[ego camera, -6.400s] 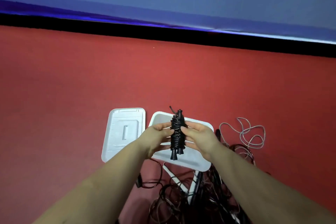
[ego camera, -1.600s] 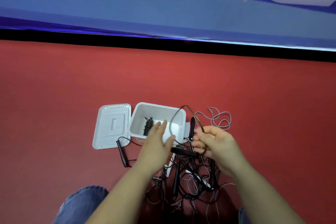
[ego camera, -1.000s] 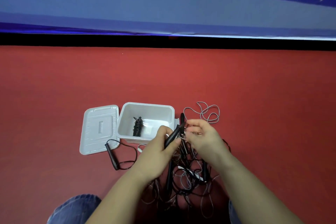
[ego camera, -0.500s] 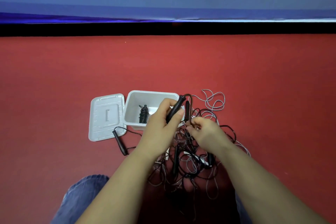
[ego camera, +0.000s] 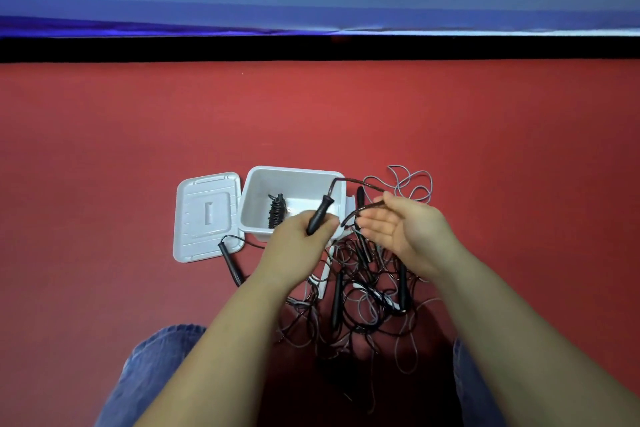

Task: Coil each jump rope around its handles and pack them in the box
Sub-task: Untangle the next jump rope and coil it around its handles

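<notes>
A white plastic box (ego camera: 256,198) stands open on the red floor, and one coiled black jump rope (ego camera: 276,211) lies inside it. My left hand (ego camera: 298,243) grips a black rope handle (ego camera: 320,213) that points up over the box's near right corner. Its dark cord (ego camera: 349,181) arcs to the right and passes over my right hand (ego camera: 403,230), which is held palm up with straight fingers. A tangle of loose jump ropes (ego camera: 360,291) with several black handles lies on the floor below both hands.
The box's white lid (ego camera: 206,217) lies flat to the left of the box. One more black handle (ego camera: 230,262) with its cord rests by the lid's near corner. A grey cord (ego camera: 410,182) loops right of the box. My jeans-clad knees frame the pile.
My left hand has lifted the black handle slightly. My right hand has let go of its pinch in the pile, risen and spread flat under the cord.
</notes>
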{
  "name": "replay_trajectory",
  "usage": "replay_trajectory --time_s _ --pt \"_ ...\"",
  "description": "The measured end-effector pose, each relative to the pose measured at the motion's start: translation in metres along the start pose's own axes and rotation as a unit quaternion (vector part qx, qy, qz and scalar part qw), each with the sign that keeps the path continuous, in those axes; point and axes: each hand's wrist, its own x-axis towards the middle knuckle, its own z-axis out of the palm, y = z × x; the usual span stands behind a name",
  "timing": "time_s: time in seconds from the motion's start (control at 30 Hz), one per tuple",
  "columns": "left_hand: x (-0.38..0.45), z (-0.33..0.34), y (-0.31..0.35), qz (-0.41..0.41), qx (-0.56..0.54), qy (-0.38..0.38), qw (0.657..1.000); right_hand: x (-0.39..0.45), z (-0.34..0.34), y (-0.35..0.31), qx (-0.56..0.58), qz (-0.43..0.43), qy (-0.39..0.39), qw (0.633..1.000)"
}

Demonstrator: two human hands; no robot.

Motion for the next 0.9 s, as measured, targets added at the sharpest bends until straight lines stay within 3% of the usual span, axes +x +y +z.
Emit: replay_trajectory --time_s 0.13,0.33,0.47,0.57,0.63,0.7,0.8,0.9 --pt "-0.002 0.003 -0.002 0.01 -0.017 -0.053 0.998 -0.006 0.001 -0.01 0.096 0.025 -0.012 0.995" --pt "-0.003 0.003 0.004 0.033 -0.063 -0.042 0.997 -0.006 0.0 -0.011 0.117 0.036 -0.027 0.992" --pt "-0.002 -0.002 0.006 0.024 -0.017 -0.034 0.999 -0.001 -0.008 -0.017 0.044 -0.047 0.011 0.998" --pt "-0.005 -0.009 0.011 -0.016 -0.028 -0.089 0.996 0.002 -0.015 -0.018 -0.006 -0.093 0.042 0.995" --pt "-0.009 -0.011 0.014 -0.022 -0.038 -0.12 0.992 0.004 -0.019 -0.019 -0.007 -0.109 0.052 0.993" --pt "-0.01 -0.01 0.018 -0.021 -0.069 -0.104 0.992 0.005 -0.017 -0.016 -0.005 -0.098 0.029 0.995" --pt "-0.002 -0.007 0.013 -0.061 -0.155 0.01 0.986 0.003 -0.007 -0.001 -0.155 -0.04 -0.046 0.986" --pt "0.008 -0.007 0.008 -0.134 -0.268 0.065 0.952 -0.001 -0.002 0.022 -0.421 -0.059 -0.119 0.897"
